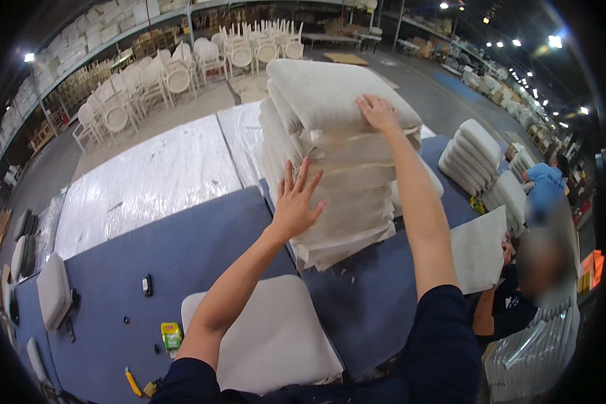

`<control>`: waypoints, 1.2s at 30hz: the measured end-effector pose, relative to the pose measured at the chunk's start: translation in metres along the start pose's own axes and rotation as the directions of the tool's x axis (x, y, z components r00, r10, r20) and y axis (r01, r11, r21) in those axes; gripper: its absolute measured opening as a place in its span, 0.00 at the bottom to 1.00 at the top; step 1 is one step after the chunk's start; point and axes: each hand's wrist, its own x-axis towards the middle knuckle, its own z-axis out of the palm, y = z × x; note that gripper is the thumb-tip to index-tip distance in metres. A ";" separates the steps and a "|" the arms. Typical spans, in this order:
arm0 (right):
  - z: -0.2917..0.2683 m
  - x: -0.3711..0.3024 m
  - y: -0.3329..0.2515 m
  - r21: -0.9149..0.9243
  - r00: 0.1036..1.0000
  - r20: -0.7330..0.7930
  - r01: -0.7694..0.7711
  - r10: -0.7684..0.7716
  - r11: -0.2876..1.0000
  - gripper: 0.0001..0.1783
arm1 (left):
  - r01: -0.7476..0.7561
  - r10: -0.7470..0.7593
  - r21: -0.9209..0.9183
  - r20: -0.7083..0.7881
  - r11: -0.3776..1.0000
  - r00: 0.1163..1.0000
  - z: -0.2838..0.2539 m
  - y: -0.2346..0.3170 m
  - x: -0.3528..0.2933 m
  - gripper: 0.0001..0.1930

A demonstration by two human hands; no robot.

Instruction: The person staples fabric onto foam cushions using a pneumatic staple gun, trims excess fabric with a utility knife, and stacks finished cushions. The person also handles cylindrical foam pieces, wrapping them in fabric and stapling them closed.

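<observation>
A tall stack of light grey seat cushions point(350, 209) stands on the blue-covered table in front of me, its pale undersides and loose fabric edges showing. My right hand point(378, 113) rests on the top cushion point(330, 91), fingers laid out over its near right part. Beside the stack's near left side is my left hand point(296, 207), fingers spread and holding nothing; whether it touches the stack I cannot tell. Close to my body lies a single grey cushion point(269, 337), partly hidden by my left forearm.
A yellow utility knife point(133, 382), a green-yellow packet point(171, 335) and another cushion point(54, 293) lie leftward on the table point(209, 239). At right, a co-worker holds a cushion point(478, 249) near more stacked cushions point(471, 158). Plastic-wrapped surfaces point(155, 182) and chairs point(178, 77) stand beyond.
</observation>
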 end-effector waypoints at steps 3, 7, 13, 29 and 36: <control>-0.007 -0.013 -0.014 0.015 0.997 0.079 -0.005 0.004 1.000 0.41 | 0.058 -0.038 -0.154 0.129 0.986 0.991 -0.011 -0.019 -0.053 0.35; -0.009 -0.021 0.002 -0.075 0.999 0.033 0.023 -0.021 0.997 0.41 | 0.203 -0.188 -0.004 0.359 0.979 0.914 -0.018 -0.024 -0.199 0.34; -0.022 -0.028 -0.053 -0.168 0.968 0.218 0.161 -0.123 0.973 0.35 | 0.537 -0.611 0.343 0.158 0.771 0.776 -0.110 -0.037 -0.479 0.33; 0.020 -0.110 -0.245 -0.199 0.953 0.033 0.302 -0.302 0.932 0.39 | 0.533 -0.594 -0.268 0.282 -0.803 -0.753 -0.063 0.244 -0.972 0.21; 0.062 -0.328 -0.367 0.504 0.547 -0.112 0.751 -0.829 0.427 0.25 | 0.476 -0.497 -0.170 0.457 -0.863 -0.738 -0.027 0.270 -1.006 0.22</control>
